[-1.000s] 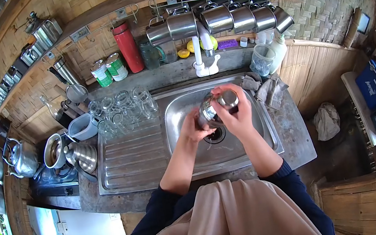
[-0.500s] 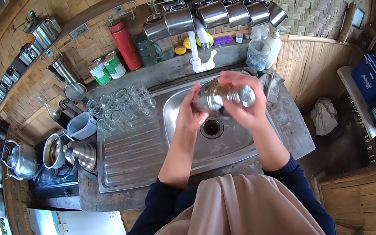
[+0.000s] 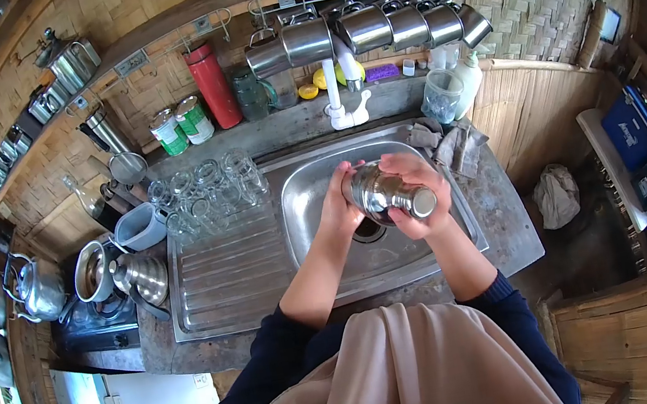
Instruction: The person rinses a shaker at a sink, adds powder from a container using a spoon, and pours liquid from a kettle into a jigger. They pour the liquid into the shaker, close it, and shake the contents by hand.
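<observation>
A shiny metal cocktail shaker (image 3: 387, 190) is held tilted over the sink (image 3: 321, 237), its narrow capped end pointing down to the right. My left hand (image 3: 339, 206) is closed around the wide end. My right hand (image 3: 422, 190) wraps the narrower part, its thumb lying along the near side below the cap. Beneath the shaker, the sink drain (image 3: 369, 231) is partly covered. Behind my hands stands the white tap (image 3: 344, 109); no stream of water shows from it.
Upturned glasses (image 3: 210, 191) stand on the drainboard (image 3: 225, 278) at left. Steel mugs (image 3: 363, 28) hang above the tap. Grey cloths (image 3: 460, 149) and a clear plastic tub (image 3: 442, 95) sit right of the sink. A kettle (image 3: 139, 276) and pot (image 3: 93, 270) are far left.
The shaker has tipped so its capped end points lower and nearer to me. My right hand has turned and moved down with it; my left hand keeps its hold.
</observation>
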The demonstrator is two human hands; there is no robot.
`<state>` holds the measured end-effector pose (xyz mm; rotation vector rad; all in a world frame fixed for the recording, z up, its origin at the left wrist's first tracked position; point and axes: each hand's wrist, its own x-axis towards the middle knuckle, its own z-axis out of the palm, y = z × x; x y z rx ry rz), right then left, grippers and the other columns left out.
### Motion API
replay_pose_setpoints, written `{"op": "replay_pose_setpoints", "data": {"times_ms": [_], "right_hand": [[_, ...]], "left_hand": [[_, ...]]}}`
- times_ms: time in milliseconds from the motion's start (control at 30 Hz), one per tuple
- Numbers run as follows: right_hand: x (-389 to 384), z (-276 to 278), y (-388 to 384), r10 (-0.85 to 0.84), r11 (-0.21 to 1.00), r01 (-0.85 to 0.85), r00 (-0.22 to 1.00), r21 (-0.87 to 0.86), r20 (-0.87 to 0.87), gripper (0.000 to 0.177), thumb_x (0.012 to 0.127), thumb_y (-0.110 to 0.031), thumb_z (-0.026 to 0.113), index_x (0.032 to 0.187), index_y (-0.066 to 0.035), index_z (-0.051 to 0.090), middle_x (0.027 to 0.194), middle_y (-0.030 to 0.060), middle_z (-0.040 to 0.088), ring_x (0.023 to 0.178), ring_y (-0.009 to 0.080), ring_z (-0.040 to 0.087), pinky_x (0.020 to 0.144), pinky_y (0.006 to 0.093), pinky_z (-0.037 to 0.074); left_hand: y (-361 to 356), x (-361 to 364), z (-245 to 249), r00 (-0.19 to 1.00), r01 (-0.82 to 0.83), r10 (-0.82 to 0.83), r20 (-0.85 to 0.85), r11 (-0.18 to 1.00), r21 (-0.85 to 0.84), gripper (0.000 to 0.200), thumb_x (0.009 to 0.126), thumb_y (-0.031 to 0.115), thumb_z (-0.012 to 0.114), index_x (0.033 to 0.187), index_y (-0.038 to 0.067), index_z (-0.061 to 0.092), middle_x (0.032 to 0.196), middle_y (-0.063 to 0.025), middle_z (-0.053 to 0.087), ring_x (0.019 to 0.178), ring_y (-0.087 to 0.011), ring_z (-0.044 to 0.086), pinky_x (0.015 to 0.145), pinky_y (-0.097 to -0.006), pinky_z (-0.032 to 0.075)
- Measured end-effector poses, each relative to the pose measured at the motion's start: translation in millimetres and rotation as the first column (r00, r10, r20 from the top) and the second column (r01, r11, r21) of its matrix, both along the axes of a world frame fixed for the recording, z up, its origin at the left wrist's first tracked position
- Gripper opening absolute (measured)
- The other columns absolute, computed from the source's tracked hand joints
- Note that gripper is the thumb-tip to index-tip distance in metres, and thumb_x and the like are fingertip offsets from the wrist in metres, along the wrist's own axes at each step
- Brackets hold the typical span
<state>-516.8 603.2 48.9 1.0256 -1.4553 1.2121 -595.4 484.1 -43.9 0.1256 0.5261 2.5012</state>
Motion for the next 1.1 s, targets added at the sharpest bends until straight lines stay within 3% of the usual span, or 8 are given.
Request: {"op": "replay_pose_setpoints", "data": {"times_ms": [200, 333, 400, 500, 800, 867, 933, 1100], "right_hand": [[-25.9, -56.5, 16.2, -0.16, 0.841, 0.54, 0.317, -0.039, 0.935, 0.039, 0.083, -0.018, 0.069, 0.11, 0.001, 0.049, 0.09, 0.0102, 0.066, 0.082, 0.0133, 0.063, 0.072, 0.0278, 0.049], [-2.1, -24.7, -0.3, -0.237, 0.971, 0.239, 0.954, 0.007, 0.183, 0.036, 0.082, -0.01, 0.068, 0.111, 0.0, 0.048, 0.1, 0.0089, 0.063, 0.075, 0.0068, 0.056, 0.065, 0.0217, 0.045], [-2.1, -31.8, -3.7, -0.213, 0.977, 0.211, 0.976, 0.038, 0.039, 0.034, 0.081, -0.005, 0.067, 0.11, -0.001, 0.049, 0.103, 0.0096, 0.062, 0.079, 0.0084, 0.057, 0.069, 0.0236, 0.046], [-1.7, -48.4, -8.8, -0.039, 0.879, 0.441, 0.443, -0.18, 0.896, 0.031, 0.08, -0.001, 0.066, 0.108, -0.001, 0.052, 0.102, 0.0089, 0.062, 0.087, 0.0092, 0.056, 0.08, 0.0244, 0.045], [41.4, -24.3, -14.6, -0.419, 0.905, 0.397, 0.892, 0.149, 0.169, 0.04, 0.069, -0.002, 0.072, 0.105, -0.002, 0.055, 0.102, 0.0131, 0.065, 0.099, 0.0258, 0.062, 0.081, 0.0344, 0.048], [29.2, -42.0, -8.9, 0.034, 0.898, 0.393, 0.385, -0.198, 0.922, 0.046, 0.065, -0.005, 0.075, 0.106, -0.001, 0.055, 0.103, 0.0118, 0.065, 0.1, 0.0254, 0.062, 0.081, 0.0353, 0.048], [36.6, -27.6, -1.9, 0.111, 0.893, 0.368, 0.382, -0.261, 0.918, 0.05, 0.063, -0.008, 0.077, 0.108, 0.0, 0.055, 0.101, 0.0126, 0.065, 0.099, 0.0245, 0.062, 0.081, 0.0352, 0.049], [75.0, 21.7, -15.3, -0.186, 0.97, 0.186, 0.982, 0.159, -0.014, 0.045, 0.06, -0.016, 0.081, 0.097, -0.004, 0.059, 0.102, 0.0142, 0.064, 0.098, 0.0346, 0.062, 0.084, 0.0428, 0.048]], "left_hand": [[1.0, -5.2, -58.7, 0.774, 0.348, -0.011, 0.633, 0.842, -0.411, 0.019, 0.089, 0.03, 0.048, 0.098, 0.015, 0.056, 0.1, 0.0007, 0.061, 0.089, -0.0185, 0.061, 0.088, -0.0503, 0.043], [4.7, -9.1, -49.0, 0.975, 0.054, -0.05, 0.218, 0.998, -0.013, 0.02, 0.085, 0.027, 0.059, 0.098, 0.012, 0.057, 0.094, -0.0016, 0.063, 0.085, -0.0203, 0.062, 0.087, -0.0475, 0.045], [1.8, -15.1, -54.7, 0.998, 0.04, -0.039, 0.042, 0.999, -0.01, 0.023, 0.083, 0.027, 0.063, 0.101, 0.012, 0.059, 0.093, -0.0022, 0.064, 0.085, -0.0209, 0.063, 0.087, -0.0472, 0.045], [-1.7, -30.3, -87.3, 0.796, 0.334, -0.042, 0.604, 0.863, -0.38, 0.024, 0.085, 0.024, 0.058, 0.106, 0.013, 0.057, 0.105, -0.0039, 0.062, 0.094, -0.022, 0.062, 0.086, -0.047, 0.046], [-15.2, -3.8, -64.9, 0.932, 0.32, -0.328, 0.154, 0.945, 0.069, 0.026, 0.09, 0.024, 0.053, 0.108, 0.006, 0.053, 0.104, -0.014, 0.06, 0.101, -0.0271, 0.06, 0.087, -0.0483, 0.048], [-7.8, 16.1, -38.3, 0.826, 0.224, 0.064, 0.56, 0.875, -0.43, 0.022, 0.087, 0.024, 0.053, 0.104, 0.011, 0.053, 0.103, -0.0114, 0.058, 0.101, -0.0259, 0.06, 0.092, -0.0474, 0.04], [-18.1, 26.3, -23.0, 0.854, 0.202, -0.026, 0.52, 0.937, -0.285, 0.025, 0.086, 0.02, 0.053, 0.108, 0.01, 0.053, 0.105, -0.0128, 0.058, 0.102, -0.0281, 0.059, 0.092, -0.0507, 0.042], [-24.9, 41.0, 6.1, 0.955, 0.294, -0.278, -0.098, 0.927, 0.232, 0.036, 0.089, 0.015, 0.049, 0.122, 0.001, 0.051, 0.12, -0.016, 0.057, 0.112, -0.0295, 0.055, 0.092, -0.0462, 0.047]]}}
